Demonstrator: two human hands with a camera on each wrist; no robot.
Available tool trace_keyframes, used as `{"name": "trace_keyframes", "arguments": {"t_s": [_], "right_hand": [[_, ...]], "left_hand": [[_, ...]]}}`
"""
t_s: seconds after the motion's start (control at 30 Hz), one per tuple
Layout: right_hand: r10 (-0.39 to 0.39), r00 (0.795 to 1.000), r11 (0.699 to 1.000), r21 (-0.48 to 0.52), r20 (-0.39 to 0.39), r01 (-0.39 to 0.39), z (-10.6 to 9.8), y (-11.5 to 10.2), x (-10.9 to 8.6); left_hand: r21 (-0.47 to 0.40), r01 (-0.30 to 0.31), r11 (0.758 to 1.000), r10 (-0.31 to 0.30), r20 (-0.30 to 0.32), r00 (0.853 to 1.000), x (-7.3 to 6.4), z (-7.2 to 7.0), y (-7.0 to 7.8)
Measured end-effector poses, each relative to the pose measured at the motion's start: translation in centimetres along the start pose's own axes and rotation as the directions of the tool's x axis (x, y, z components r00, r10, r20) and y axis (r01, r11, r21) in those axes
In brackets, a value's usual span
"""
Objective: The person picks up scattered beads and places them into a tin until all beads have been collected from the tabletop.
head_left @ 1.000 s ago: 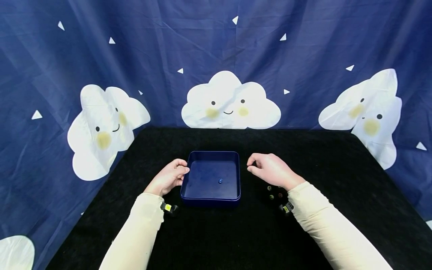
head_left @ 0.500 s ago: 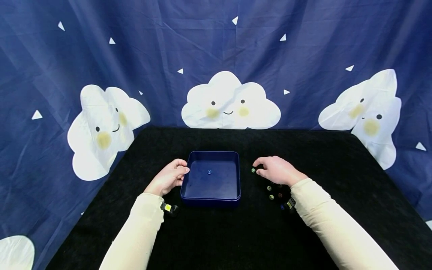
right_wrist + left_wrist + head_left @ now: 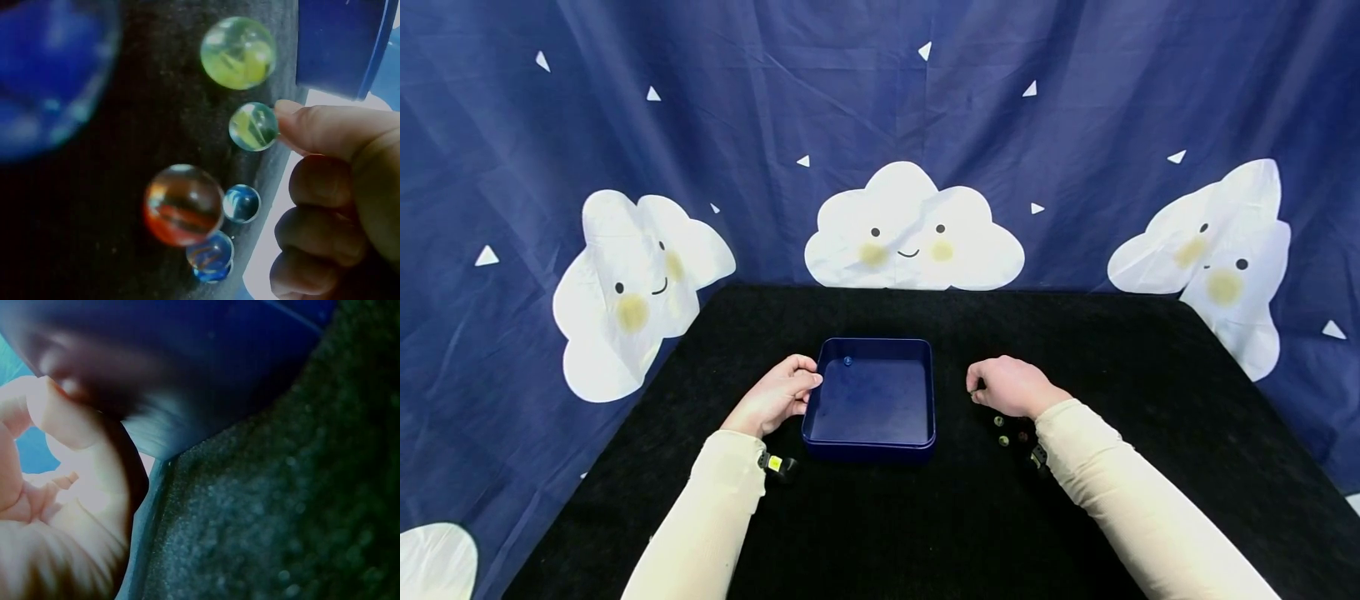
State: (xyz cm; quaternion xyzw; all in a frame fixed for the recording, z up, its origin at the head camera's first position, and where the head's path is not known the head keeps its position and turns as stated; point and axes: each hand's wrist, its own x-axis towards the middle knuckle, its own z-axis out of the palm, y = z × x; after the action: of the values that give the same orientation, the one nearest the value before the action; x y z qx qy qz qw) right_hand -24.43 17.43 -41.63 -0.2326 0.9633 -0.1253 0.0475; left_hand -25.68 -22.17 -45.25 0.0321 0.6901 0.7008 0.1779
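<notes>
At the left wall of a dark blue square box [image 3: 871, 404], my left hand [image 3: 775, 393] grips the rim between thumb and fingers. A small blue marble [image 3: 847, 362] lies inside the box near its far left corner. To the right of the box my right hand [image 3: 1011, 385] has its thumb and index fingertips together; they hide the green marble between them. Below that hand rest a yellow-green marble [image 3: 999, 421], a second yellow-green marble [image 3: 1003, 441] and a reddish marble [image 3: 1023, 436]. Blue marbles [image 3: 242, 204] show beyond them in the right wrist view.
A black cloth [image 3: 865, 533] covers the table. Another blue marble [image 3: 50, 75] looms large and blurred close to the right wrist camera. Behind the table hangs a dark blue curtain [image 3: 737, 108] with white clouds.
The blue marble has rolled inside the box toward its far left corner. My right hand has drawn slightly back from the box, its fingers closing where the green marble lay. The left hand stays.
</notes>
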Motion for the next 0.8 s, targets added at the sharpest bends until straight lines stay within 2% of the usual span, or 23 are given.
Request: {"name": "trace_keyframes", "arguments": {"t_s": [0.33,0.6,0.8], "right_hand": [[0.0,0.998,1.0,-0.002,-0.058,0.0,0.0,0.3,-0.3],[-0.074,0.984,0.997,0.024,-0.163,0.079,-0.8,-1.3,-0.5],[-0.07,0.973,0.994,0.063,-0.219,0.086,-1.2,-2.5,-0.4]], "left_hand": [[0.005,0.008,1.0,-0.008,-0.006,1.0,0.2,0.0,-0.2],[0.005,0.007,1.0,-0.007,-0.01,1.0,0.3,0.0,-0.2],[0.005,0.003,1.0,-0.003,-0.012,1.0,0.2,0.0,-0.2]]}}
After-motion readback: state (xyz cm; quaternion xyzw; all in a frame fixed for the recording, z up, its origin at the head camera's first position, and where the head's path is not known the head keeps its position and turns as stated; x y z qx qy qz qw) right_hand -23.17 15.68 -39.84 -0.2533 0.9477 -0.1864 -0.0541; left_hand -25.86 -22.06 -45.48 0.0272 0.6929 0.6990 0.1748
